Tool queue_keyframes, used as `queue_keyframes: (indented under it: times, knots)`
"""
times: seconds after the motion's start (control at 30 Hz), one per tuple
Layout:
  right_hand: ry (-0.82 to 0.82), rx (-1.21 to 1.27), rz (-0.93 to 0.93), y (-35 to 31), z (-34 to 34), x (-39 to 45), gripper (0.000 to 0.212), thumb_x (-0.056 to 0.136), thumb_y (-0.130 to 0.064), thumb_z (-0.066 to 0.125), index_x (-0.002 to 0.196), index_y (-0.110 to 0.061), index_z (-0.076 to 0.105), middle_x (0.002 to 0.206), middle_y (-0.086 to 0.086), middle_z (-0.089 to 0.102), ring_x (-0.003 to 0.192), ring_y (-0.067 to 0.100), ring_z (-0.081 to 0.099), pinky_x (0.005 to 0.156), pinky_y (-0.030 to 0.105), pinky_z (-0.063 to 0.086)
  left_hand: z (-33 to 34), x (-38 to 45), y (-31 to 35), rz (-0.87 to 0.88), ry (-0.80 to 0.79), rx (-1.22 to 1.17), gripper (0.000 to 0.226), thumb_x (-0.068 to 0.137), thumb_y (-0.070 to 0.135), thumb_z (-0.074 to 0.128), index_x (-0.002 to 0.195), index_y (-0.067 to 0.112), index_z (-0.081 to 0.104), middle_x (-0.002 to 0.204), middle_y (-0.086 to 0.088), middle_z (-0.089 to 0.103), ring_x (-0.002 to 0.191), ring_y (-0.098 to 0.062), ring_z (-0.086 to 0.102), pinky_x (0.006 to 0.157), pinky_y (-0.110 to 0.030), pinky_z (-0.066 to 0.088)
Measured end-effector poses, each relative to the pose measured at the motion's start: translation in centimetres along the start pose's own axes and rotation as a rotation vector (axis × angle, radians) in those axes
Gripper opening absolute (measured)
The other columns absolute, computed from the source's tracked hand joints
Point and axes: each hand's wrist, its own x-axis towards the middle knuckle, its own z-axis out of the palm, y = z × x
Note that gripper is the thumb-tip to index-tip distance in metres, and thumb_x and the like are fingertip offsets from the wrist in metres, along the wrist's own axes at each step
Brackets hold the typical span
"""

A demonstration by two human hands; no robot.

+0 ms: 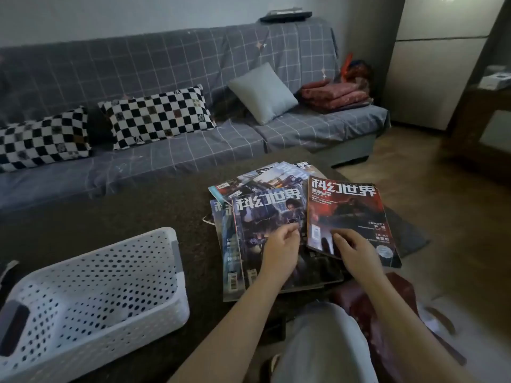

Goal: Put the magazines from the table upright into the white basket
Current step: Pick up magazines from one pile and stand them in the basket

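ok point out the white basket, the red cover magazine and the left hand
white basket (181, 302): head view, on its right side wall.
red cover magazine (351, 214): head view, on the middle of its front cover.
left hand (280, 248): head view, on the back of the hand.

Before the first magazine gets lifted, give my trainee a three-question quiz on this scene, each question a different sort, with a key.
1. True or false: the white basket already holds a magazine.
2. Which magazine does the right hand rest on? A) the red-covered magazine B) the blue-covered magazine C) neither
3. Fill in: seen from the camera, the basket sits to the ____ of the magazine pile.

Key
1. False: no magazine shows inside the basket.
2. A. The left hand lies on the blue-covered one.
3. Left, on the same dark table.
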Motion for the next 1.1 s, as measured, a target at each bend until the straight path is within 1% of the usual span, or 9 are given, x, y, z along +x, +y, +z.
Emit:
queue_keyframes:
  times: [0.17,0.27,0.37,0.47,0.57,0.7,0.77,0.93,1.1]
  knots:
    - [0.008,0.187,0.031,1.0,0.0,0.0,0.022,0.094,-0.023,0.052,0.112,-0.023,0.064,0.104,-0.004,0.065,0.098,0.014,0.058,0.079,0.028,0.043,1.9,2.0,0.5,-0.033,-0.005,0.105,0.036,0.094,0.032,0.055,0.126,0.015,0.059,0.118,0.001,0.065,0.096,-0.009,0.058,0.083,-0.024,0.048]
    - [0.007,0.184,0.007,0.9,-0.1,-0.2,0.024,0.094,-0.025,0.052,0.116,-0.025,0.062,0.102,-0.010,0.062,0.094,0.007,0.056,0.072,0.019,0.040,3.2,2.9,1.3,-0.033,-0.023,0.229,0.025,0.089,0.039,0.061,0.105,0.020,0.066,0.091,0.007,0.069,0.072,-0.002,0.059,0.055,-0.015,0.038]
    - [0.004,0.185,0.000,0.9,-0.3,-0.2,0.024,0.095,-0.025,0.052,0.117,-0.027,0.061,0.100,-0.014,0.060,0.088,-0.002,0.054,0.067,0.007,0.036,3.8,3.9,1.7,-0.088,-0.036,0.241,0.018,0.086,0.037,0.065,0.094,0.021,0.061,0.086,0.005,0.065,0.073,-0.007,0.060,0.055,-0.020,0.041]
    - [0.013,0.202,-0.008,0.6,-0.5,-0.4,0.027,0.094,-0.023,0.053,0.120,-0.025,0.060,0.105,-0.012,0.062,0.095,0.003,0.056,0.073,0.011,0.038,4.2,3.8,1.3,-0.114,-0.018,0.136,0.019,0.087,0.029,0.066,0.098,0.021,0.054,0.094,0.003,0.063,0.085,-0.014,0.061,0.073,-0.032,0.053]
    - [0.015,0.213,0.007,0.4,-0.7,-0.8,0.032,0.093,-0.026,0.055,0.125,-0.025,0.058,0.116,-0.010,0.062,0.098,-0.002,0.054,0.079,0.011,0.039,4.3,2.5,0.7,-0.016,0.045,0.098,0.017,0.088,0.024,0.065,0.087,0.027,0.048,0.086,0.005,0.062,0.082,-0.016,0.063,0.076,-0.036,0.055]
    - [0.033,0.035,-0.001,-0.1,-0.9,-1.4,0.048,0.090,-0.033,0.060,0.136,-0.021,0.050,0.140,-0.001,0.050,0.127,0.016,0.047,0.105,0.037,0.038,2.1,0.7,0.8,0.047,0.104,0.005,0.021,0.089,0.019,0.064,0.083,0.030,0.047,0.082,0.004,0.063,0.074,-0.010,0.062,0.064,-0.024,0.051]
    - [0.020,0.059,-0.007,-1.1,-1.0,-1.8,0.055,0.088,-0.036,0.062,0.138,-0.021,0.046,0.143,-0.001,0.046,0.128,0.019,0.045,0.107,0.044,0.036,0.0,-0.5,1.0,0.082,0.128,-0.058,0.020,0.090,0.017,0.064,0.086,0.030,0.050,0.082,0.002,0.066,0.073,-0.010,0.063,0.062,-0.023,0.051]
    - [-0.059,0.303,0.015,-5.2,-0.3,-2.9,0.067,0.085,-0.038,0.065,0.143,-0.027,0.035,0.122,-0.006,0.054,0.105,0.012,0.055,0.085,0.030,0.047,-7.0,-3.7,2.5,0.154,0.155,-0.222,0.016,0.089,0.007,0.062,0.095,0.021,0.055,0.092,-0.012,0.070,0.082,-0.025,0.068,0.074,-0.040,0.057]
    - [-0.129,0.581,0.007,-10.7,1.7,-3.5,0.046,0.086,-0.020,0.066,0.130,-0.019,0.050,0.105,0.007,0.065,0.073,0.013,0.058,0.056,0.024,0.046,-13.7,-6.9,3.1,0.257,0.227,-0.199,0.015,0.090,0.009,0.062,0.096,0.021,0.056,0.075,0.009,0.072,0.071,-0.006,0.067,0.070,-0.028,0.051]
